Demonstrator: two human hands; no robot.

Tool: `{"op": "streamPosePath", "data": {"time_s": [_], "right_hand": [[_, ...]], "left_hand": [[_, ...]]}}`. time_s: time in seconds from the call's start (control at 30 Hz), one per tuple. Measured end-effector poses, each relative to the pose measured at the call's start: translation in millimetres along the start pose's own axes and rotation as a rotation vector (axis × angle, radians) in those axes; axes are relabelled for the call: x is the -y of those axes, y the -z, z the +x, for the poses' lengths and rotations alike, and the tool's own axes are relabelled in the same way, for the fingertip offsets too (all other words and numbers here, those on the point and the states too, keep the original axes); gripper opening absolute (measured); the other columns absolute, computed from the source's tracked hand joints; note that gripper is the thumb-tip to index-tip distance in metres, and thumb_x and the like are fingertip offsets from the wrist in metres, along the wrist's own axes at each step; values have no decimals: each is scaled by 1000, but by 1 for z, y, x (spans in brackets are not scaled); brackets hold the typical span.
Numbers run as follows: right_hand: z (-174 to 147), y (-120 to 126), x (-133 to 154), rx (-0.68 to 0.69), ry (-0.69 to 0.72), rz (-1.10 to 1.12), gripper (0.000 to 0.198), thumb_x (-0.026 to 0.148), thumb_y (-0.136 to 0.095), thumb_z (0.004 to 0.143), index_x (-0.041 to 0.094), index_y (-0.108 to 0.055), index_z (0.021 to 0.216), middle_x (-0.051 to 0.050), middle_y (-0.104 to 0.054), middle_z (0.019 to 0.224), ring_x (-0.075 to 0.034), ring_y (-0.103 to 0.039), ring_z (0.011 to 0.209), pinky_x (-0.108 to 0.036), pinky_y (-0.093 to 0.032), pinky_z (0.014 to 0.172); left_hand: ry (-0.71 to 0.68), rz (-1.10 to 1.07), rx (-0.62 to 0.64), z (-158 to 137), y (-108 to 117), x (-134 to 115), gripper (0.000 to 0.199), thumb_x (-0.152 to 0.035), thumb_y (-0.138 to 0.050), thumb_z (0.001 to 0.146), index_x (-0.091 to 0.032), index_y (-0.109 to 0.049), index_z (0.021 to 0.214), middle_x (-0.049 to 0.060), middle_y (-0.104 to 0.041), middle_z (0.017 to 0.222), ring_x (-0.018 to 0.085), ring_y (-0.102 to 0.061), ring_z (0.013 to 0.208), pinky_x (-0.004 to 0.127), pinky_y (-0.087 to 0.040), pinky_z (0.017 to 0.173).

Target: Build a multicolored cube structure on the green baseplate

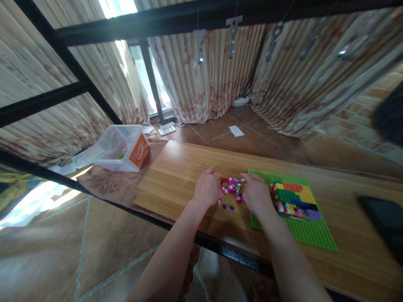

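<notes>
A small pile of loose toy bricks [234,184], pink, white, red and purple, lies on the wooden board between my two hands. My left hand [208,188] rests at the pile's left edge with its fingers curled in; whatever they hold is hidden. On the other side, my right hand [255,193] has its fingers bent together beside a white brick, and I cannot make out what is in them. Just right of it is a green baseplate [315,233], partly behind my right wrist. A multicoloured brick build [296,199] stands on that plate.
At the board's far left is a clear plastic box [105,144] with an orange label and some bricks inside. A dark flat object [382,220] lies at the right. A black metal bar [195,21] crosses above the board. Patterned curtains [208,79] hang behind.
</notes>
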State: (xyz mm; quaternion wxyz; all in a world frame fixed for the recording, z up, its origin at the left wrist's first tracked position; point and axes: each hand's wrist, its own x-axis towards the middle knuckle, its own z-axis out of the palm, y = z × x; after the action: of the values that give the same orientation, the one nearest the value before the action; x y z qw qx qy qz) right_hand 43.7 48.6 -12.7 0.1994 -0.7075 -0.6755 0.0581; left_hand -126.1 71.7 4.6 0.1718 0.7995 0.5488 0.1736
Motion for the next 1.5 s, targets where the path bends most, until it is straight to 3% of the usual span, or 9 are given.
{"op": "streamPosePath", "data": {"time_s": [0.2,0.57,0.7,0.97,1.1,1.27,1.5], "right_hand": [[-6,6,4,58,30,85,31,7,-44,83,15,-71,93,-11,-69,99,-21,-63,91,-31,-46,82],[-27,13,5,49,23,150,22,14,-53,86,18,-73,96,-9,-69,97,-20,-64,89,-31,-46,82],[-26,11,9,38,13,113,23,14,-56,85,19,-72,101,-8,-67,96,-20,-63,86,-31,-46,79],[-26,10,14,44,45,147,15,17,-54,86,19,-68,89,-7,-64,99,-20,-63,87,-32,-47,79],[-31,20,17,-35,46,313,14,20,-53,87,18,-66,92,-6,-67,92,-19,-63,83,-32,-47,77],[-38,27,9,-81,-23,623,12,22,-55,85,20,-66,87,-2,-69,82,-15,-65,73,-29,-49,72],[-46,38,3,-167,-2,824,9,22,-57,82,20,-66,82,-2,-67,83,-15,-63,77,-28,-52,72]], "left_hand": [[9,-59,21,-5,7,-3,22,-12,-49,80,-18,-66,92,8,-65,97,21,-59,93,33,-47,87],[66,-159,53,-8,8,-5,14,-12,-50,80,-21,-61,83,3,-66,80,18,-59,76,29,-45,71],[61,-190,54,-11,10,-8,17,-13,-50,81,-21,-63,88,4,-68,84,18,-61,78,28,-45,71],[-4,-265,-9,-11,10,-6,19,-15,-49,85,-19,-66,89,4,-68,86,17,-62,79,29,-47,74],[-14,-475,-44,-10,11,-11,17,-14,-51,83,-19,-67,84,4,-68,83,16,-62,77,28,-49,74],[50,-885,52,-11,-1,-24,13,-18,-55,81,-16,-67,85,3,-68,80,13,-61,67,24,-50,65],[150,-1200,107,-16,-14,-51,10,-23,-62,77,-15,-66,83,-1,-63,71,10,-58,63,23,-49,62]]}}
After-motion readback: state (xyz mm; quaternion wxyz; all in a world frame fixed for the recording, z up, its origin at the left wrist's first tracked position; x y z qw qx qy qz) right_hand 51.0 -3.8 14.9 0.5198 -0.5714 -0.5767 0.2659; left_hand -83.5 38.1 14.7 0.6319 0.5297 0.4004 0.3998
